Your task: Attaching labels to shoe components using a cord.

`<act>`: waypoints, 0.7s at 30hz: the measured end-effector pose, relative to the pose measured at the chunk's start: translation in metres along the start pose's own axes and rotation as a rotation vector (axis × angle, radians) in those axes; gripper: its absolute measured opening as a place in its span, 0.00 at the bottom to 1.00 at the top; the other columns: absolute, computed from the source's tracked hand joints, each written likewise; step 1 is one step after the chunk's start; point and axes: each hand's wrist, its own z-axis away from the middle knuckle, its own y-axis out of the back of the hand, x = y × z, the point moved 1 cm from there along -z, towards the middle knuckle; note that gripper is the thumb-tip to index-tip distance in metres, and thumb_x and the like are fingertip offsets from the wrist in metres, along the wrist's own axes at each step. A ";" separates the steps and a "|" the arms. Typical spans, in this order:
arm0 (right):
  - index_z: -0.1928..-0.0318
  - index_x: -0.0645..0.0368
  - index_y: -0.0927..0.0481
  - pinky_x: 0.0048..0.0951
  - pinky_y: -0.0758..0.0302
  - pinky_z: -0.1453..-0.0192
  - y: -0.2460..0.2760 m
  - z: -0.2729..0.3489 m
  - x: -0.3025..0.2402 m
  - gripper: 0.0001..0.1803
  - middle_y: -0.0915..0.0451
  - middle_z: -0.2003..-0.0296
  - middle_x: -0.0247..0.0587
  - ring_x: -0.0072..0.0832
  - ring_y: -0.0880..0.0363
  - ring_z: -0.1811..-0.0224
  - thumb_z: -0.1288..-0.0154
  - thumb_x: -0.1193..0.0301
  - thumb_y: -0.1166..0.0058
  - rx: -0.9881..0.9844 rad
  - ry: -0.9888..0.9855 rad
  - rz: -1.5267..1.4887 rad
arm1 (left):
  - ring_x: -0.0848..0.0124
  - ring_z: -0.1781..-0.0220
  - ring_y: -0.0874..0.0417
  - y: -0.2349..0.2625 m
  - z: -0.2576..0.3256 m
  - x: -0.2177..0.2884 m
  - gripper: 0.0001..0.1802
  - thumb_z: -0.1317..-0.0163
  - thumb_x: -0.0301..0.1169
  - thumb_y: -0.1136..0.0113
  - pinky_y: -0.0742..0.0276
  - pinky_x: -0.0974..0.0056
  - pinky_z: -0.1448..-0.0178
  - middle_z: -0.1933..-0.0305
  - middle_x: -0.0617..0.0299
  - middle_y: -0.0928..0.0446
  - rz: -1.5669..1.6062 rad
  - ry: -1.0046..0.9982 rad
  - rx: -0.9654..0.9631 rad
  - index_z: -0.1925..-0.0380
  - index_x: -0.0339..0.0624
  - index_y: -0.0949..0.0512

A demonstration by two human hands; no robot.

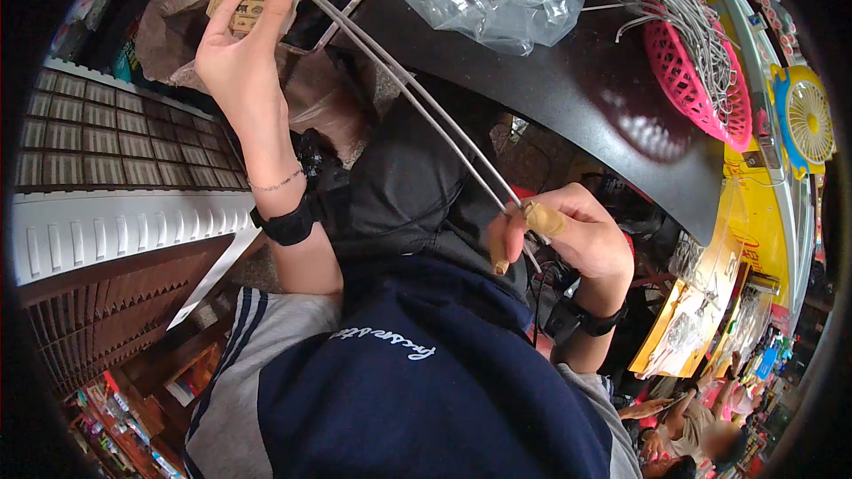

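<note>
High at the left, my left hand (240,53) pinches a tan printed card (249,7) between thumb and fingers. Two thin grey cords (401,78) stretch taut from the card's right edge down to my right hand (581,235). That hand closes on their lower ends in front of my lap. Tan tape (543,219) wraps the thumb and a fingertip there. Short cord ends poke out below the right fingers. How the cords join the card is hidden.
A black table (550,71) bears a clear plastic bag (497,0) and a pink basket (683,75) heaped with grey cords. A brown bag (169,27) gapes behind my left hand. Left stands a white-edged slatted unit (133,231); right, a yellow-blue fan (806,120). Another person (701,430) sits lower right.
</note>
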 end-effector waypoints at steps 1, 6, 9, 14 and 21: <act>0.68 0.70 0.19 0.31 0.27 0.50 0.001 0.000 0.000 0.21 0.18 0.67 0.48 0.33 0.20 0.59 0.28 0.64 0.57 -0.004 0.000 0.009 | 0.72 0.62 0.18 0.002 -0.001 -0.001 0.24 0.50 0.20 0.30 0.19 0.71 0.54 0.60 0.52 0.20 -0.006 -0.020 0.006 0.53 0.25 0.25; 0.66 0.71 0.19 0.31 0.27 0.49 0.001 0.003 0.000 0.20 0.18 0.66 0.48 0.34 0.20 0.59 0.28 0.64 0.56 -0.006 -0.008 0.044 | 0.71 0.62 0.18 0.002 -0.001 -0.003 0.24 0.50 0.20 0.30 0.18 0.69 0.55 0.60 0.52 0.20 -0.019 -0.039 0.040 0.53 0.25 0.26; 0.66 0.71 0.19 0.32 0.27 0.49 0.003 0.006 0.000 0.20 0.18 0.66 0.48 0.34 0.20 0.58 0.28 0.65 0.56 -0.013 -0.024 0.059 | 0.71 0.63 0.17 0.003 -0.001 -0.001 0.23 0.50 0.21 0.30 0.17 0.68 0.56 0.61 0.51 0.21 -0.033 -0.038 0.059 0.54 0.25 0.25; 0.71 0.71 0.21 0.33 0.27 0.57 0.000 0.007 -0.001 0.23 0.20 0.69 0.53 0.35 0.21 0.66 0.30 0.61 0.55 0.048 -0.020 0.109 | 0.71 0.64 0.17 0.004 -0.002 -0.001 0.21 0.50 0.21 0.30 0.17 0.69 0.57 0.60 0.51 0.20 -0.043 -0.068 0.074 0.55 0.25 0.24; 0.68 0.71 0.20 0.32 0.28 0.54 0.002 0.010 -0.001 0.20 0.19 0.66 0.51 0.35 0.21 0.62 0.30 0.63 0.53 0.016 -0.035 0.143 | 0.71 0.63 0.17 0.005 -0.003 -0.002 0.21 0.50 0.20 0.30 0.18 0.69 0.57 0.60 0.51 0.20 -0.044 -0.083 0.108 0.56 0.24 0.24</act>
